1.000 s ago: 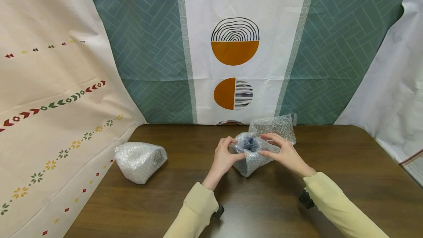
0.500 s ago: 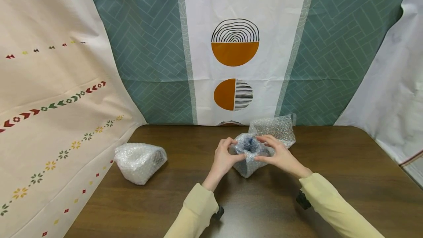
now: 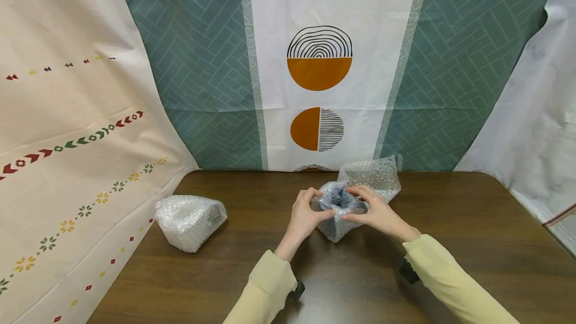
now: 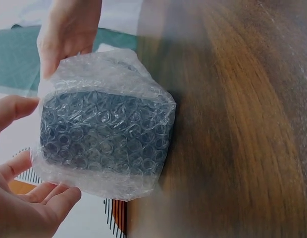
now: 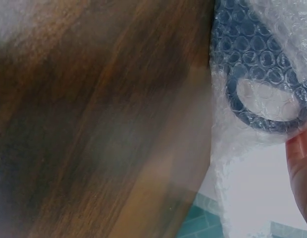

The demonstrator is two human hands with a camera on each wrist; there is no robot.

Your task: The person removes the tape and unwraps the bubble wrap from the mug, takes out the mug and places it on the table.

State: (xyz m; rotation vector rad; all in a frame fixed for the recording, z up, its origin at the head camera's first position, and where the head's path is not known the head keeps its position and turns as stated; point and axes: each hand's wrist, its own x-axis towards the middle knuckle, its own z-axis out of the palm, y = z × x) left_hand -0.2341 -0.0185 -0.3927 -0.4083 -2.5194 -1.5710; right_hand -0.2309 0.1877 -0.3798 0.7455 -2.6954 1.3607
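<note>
A dark blue mug [image 4: 104, 129] stands in bubble wrap [image 3: 334, 230] on the table, below the wall hanging. Its looped handle [image 5: 234, 95] shows through the wrap in the right wrist view. From above, the wrap gapes at the top and the mug's dark inside is visible. My left hand [image 3: 303, 218] holds the left side of the bundle near its rim, thumb in front and fingers behind. On the opposite side my right hand [image 3: 379, 215] grips the loose wrap between thumb and fingers, close to the handle. Its fingertips are partly hidden in the right wrist view.
Another bubble-wrapped bundle [image 3: 191, 221] lies at the table's left side. Behind my right hand, a bubble-wrap piece [image 3: 373, 174] lies at the back edge against the hanging cloth. The brown wooden table [image 3: 472, 224] reaches out to the right.
My right hand has moved left, bringing the loose wrap in against the mug's handle side. The left hand stays at the same place on the bundle.
</note>
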